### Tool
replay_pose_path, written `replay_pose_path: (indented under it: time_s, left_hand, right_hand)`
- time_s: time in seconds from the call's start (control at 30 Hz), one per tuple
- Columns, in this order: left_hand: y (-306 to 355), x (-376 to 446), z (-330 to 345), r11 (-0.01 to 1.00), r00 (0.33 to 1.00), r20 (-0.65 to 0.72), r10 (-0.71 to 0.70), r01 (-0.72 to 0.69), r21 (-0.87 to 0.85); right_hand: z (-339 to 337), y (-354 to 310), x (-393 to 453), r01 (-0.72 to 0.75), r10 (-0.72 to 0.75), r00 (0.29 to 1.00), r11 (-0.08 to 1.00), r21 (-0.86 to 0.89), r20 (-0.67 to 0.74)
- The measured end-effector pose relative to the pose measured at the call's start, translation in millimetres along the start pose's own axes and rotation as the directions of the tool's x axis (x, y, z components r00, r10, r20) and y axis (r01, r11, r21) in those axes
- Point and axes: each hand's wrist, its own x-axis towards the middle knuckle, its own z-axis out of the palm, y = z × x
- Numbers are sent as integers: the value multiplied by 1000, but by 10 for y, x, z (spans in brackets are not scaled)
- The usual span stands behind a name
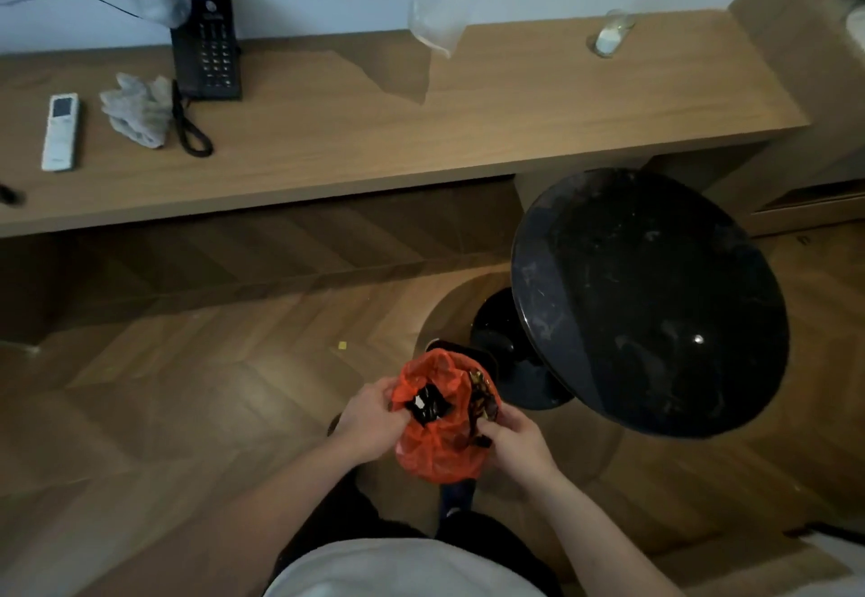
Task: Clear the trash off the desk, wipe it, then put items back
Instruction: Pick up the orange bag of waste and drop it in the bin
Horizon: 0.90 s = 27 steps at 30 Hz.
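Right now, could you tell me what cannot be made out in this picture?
- Head view: contents of the crumpled orange plastic bag, mostly hidden by its folds and both hands, left hand, right hand.
- Small black object on the wooden desk, cut by the left edge.
- Black telephone key labels, too small.

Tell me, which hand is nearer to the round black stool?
Right. The right hand grips the orange bag on the side facing the stool; the left hand holds the bag's far side.
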Motion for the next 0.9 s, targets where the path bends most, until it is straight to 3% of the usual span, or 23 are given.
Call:
replay_pose_path:
  time_s: [0.2, 0.3, 0.47, 0.6, 0.77, 0.9]
  left_hand:
    - [193, 113, 475, 997, 996, -44, -71, 71, 1]
    - [20, 416, 739, 992, 991, -62, -121, 119, -33]
    - [-389, 1092, 1243, 989, 989, -10, -146, 146, -22]
    - [-754, 1642, 1647, 987, 989, 8, -149, 149, -66]
    - [-1066, 2227, 2024, 980, 990, 50, -132, 137, -142]
    - [-1218, 2630, 2165, 977, 988, 44, -147, 152, -150]
  right_hand:
    - [-375, 345, 668, -72, 80, 995, 989, -129, 59]
    - [-444, 498, 981, -143, 161, 982, 974, -176, 97]
    - [-442, 819, 1550, -243, 248, 968, 964, -113, 40]
    - [-451, 1088, 2110, -240, 241, 970, 966, -94, -1]
    - [-529, 1496, 2826, -294, 294, 955, 933, -207, -31]
    - [-559, 1964, 3561, -284, 293, 956, 935, -214, 11]
